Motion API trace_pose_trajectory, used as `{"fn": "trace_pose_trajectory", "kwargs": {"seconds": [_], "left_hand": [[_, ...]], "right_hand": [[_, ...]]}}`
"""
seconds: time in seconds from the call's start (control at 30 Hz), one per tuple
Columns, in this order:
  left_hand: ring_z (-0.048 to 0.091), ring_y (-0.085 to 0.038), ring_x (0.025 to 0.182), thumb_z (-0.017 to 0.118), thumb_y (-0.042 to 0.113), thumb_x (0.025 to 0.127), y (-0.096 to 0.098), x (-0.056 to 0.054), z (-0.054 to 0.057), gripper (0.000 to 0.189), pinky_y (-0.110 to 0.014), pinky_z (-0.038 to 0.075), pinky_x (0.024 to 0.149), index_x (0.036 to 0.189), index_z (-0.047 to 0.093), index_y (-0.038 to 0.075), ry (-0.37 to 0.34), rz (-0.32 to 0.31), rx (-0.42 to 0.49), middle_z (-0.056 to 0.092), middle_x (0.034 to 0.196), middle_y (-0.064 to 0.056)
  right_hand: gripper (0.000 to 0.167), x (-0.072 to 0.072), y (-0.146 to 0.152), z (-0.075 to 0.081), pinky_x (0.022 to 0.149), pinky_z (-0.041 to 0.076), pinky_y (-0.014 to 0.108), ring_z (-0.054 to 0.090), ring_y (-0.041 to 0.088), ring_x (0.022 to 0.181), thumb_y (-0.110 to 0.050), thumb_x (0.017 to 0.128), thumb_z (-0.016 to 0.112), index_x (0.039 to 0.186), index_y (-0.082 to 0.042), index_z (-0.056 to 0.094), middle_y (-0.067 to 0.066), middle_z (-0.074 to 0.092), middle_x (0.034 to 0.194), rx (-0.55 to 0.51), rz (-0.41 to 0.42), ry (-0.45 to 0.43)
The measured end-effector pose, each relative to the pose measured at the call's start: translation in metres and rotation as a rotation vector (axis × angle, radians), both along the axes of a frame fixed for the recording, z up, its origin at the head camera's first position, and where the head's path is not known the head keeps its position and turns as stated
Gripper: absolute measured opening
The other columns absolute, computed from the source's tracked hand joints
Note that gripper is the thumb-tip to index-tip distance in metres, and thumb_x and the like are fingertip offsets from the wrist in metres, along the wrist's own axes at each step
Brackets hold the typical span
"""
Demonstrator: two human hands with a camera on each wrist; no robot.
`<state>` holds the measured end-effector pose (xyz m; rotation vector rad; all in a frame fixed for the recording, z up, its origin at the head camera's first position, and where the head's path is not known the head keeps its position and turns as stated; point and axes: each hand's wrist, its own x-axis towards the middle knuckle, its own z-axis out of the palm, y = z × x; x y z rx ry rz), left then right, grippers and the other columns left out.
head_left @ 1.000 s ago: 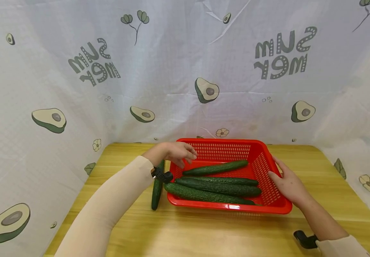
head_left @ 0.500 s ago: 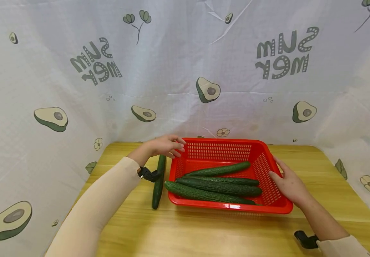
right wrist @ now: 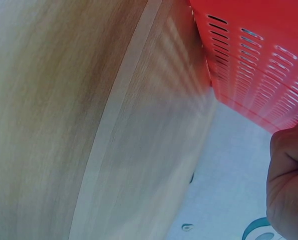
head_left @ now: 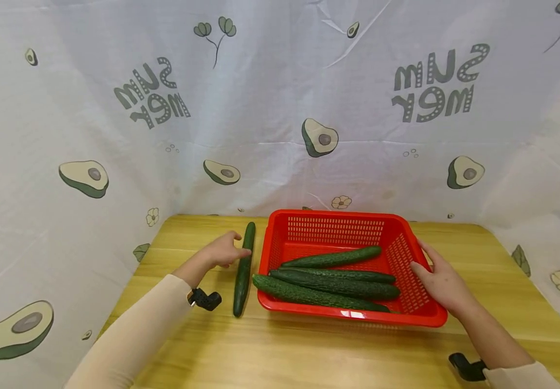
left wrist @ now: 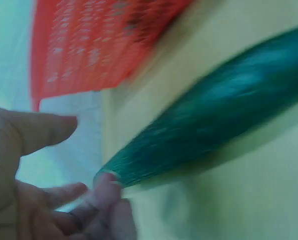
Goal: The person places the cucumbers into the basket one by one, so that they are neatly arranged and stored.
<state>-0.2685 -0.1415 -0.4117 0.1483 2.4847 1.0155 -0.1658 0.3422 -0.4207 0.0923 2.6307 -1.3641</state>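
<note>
A single dark green cucumber [head_left: 242, 283] lies lengthwise on the table, to the left of a red plastic basket [head_left: 352, 313]. My left hand [head_left: 220, 250] is over this cucumber, thumb and fingers apart. In the left wrist view, the cucumber [left wrist: 213, 110] is blurred; the fingertips [left wrist: 108, 187] are close to its far end, and I cannot tell whether they touch it. My right hand [head_left: 442, 283] grips the basket's right rim, thumb on the inner side. Several cucumbers [head_left: 333, 283] lie inside the basket; the nearest one's left end rests up on the rim.
The wooden table [head_left: 270, 356] carries the basket and the loose cucumber. Behind and at both sides hangs a white curtain [head_left: 260, 108] printed with avocados and lettering. A black wrist camera [head_left: 204, 299] sits on the left wrist, another camera [head_left: 466, 367] on the right.
My left hand has moved from above the basket's left end leftward and down to the loose cucumber. The right hand stays on the rim. The view has shifted slightly.
</note>
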Motion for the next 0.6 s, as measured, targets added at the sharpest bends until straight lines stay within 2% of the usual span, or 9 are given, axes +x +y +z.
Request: {"fn": "trace_pose_trajectory", "kwargs": {"seconds": [0.03, 0.07, 0.1, 0.17, 0.27, 0.4, 0.5, 0.6], "left_hand": [[0.051, -0.019, 0.064, 0.066, 0.031, 0.099, 0.000, 0.005, -0.005, 0.072, -0.032, 0.053, 0.065, 0.154, 0.033, -0.003, -0.006, -0.009, -0.033, 0.057, 0.088, -0.010], [0.048, -0.016, 0.064, 0.068, 0.033, 0.097, 0.001, 0.009, -0.010, 0.076, -0.031, 0.050, 0.063, 0.154, 0.033, -0.003, 0.003, -0.017, -0.069, 0.056, 0.087, -0.008], [0.051, -0.016, 0.065, 0.070, 0.034, 0.095, 0.003, 0.013, -0.014, 0.081, -0.032, 0.051, 0.065, 0.155, 0.032, -0.004, 0.015, -0.028, -0.101, 0.058, 0.088, -0.008], [0.061, -0.021, 0.075, 0.075, 0.034, 0.090, 0.006, 0.019, -0.020, 0.088, -0.038, 0.055, 0.073, 0.154, 0.031, -0.005, 0.045, -0.035, -0.142, 0.065, 0.095, -0.014], [0.066, -0.032, 0.108, 0.082, 0.030, 0.082, 0.009, 0.025, -0.029, 0.095, -0.047, 0.054, 0.097, 0.152, 0.032, -0.009, 0.102, -0.014, -0.157, 0.064, 0.126, -0.023], [0.066, -0.034, 0.110, 0.084, 0.023, 0.077, 0.009, 0.028, -0.042, 0.100, -0.048, 0.054, 0.099, 0.154, 0.028, -0.008, 0.115, 0.035, -0.099, 0.062, 0.131, -0.026], [0.068, -0.031, 0.104, 0.082, 0.020, 0.079, 0.006, 0.030, -0.049, 0.100, -0.046, 0.057, 0.093, 0.156, 0.025, -0.008, 0.127, 0.066, -0.043, 0.063, 0.128, -0.026], [0.070, -0.028, 0.095, 0.076, 0.017, 0.082, 0.004, 0.032, -0.052, 0.094, -0.044, 0.059, 0.083, 0.156, 0.024, -0.008, 0.109, 0.111, 0.052, 0.064, 0.123, -0.028]], "right_hand": [[0.074, 0.000, 0.000, 0.000, 0.065, 0.063, 0.043, 0.075, 0.027, 0.084, -0.031, 0.111, 0.041, 0.165, -0.012, -0.007, 0.043, 0.056, 0.126, 0.000, -0.003, -0.001], [0.075, 0.000, 0.000, -0.001, 0.065, 0.063, 0.043, 0.075, 0.026, 0.083, -0.031, 0.111, 0.041, 0.165, -0.013, -0.007, 0.043, 0.056, 0.126, 0.000, -0.004, -0.001], [0.075, 0.000, 0.000, -0.001, 0.065, 0.063, 0.044, 0.076, 0.025, 0.083, -0.031, 0.111, 0.042, 0.165, -0.013, -0.006, 0.043, 0.056, 0.125, -0.002, -0.007, -0.002], [0.075, 0.001, 0.001, -0.001, 0.064, 0.063, 0.044, 0.076, 0.025, 0.082, -0.031, 0.111, 0.042, 0.165, -0.013, -0.006, 0.043, 0.056, 0.124, -0.007, -0.006, 0.001], [0.075, 0.001, 0.001, -0.001, 0.064, 0.063, 0.044, 0.076, 0.025, 0.081, -0.030, 0.111, 0.042, 0.165, -0.013, -0.006, 0.043, 0.057, 0.123, -0.011, -0.005, 0.003], [0.075, 0.000, 0.000, -0.002, 0.064, 0.063, 0.044, 0.076, 0.026, 0.082, -0.031, 0.111, 0.042, 0.165, -0.013, -0.006, 0.043, 0.057, 0.123, -0.006, 0.001, 0.000], [0.075, 0.000, 0.000, -0.002, 0.064, 0.063, 0.043, 0.076, 0.026, 0.082, -0.031, 0.111, 0.042, 0.165, -0.013, -0.006, 0.042, 0.057, 0.123, -0.003, 0.001, 0.000], [0.074, 0.000, 0.001, -0.001, 0.064, 0.063, 0.043, 0.076, 0.027, 0.082, -0.031, 0.111, 0.041, 0.165, -0.012, -0.007, 0.043, 0.058, 0.122, -0.007, 0.006, 0.007]]}}
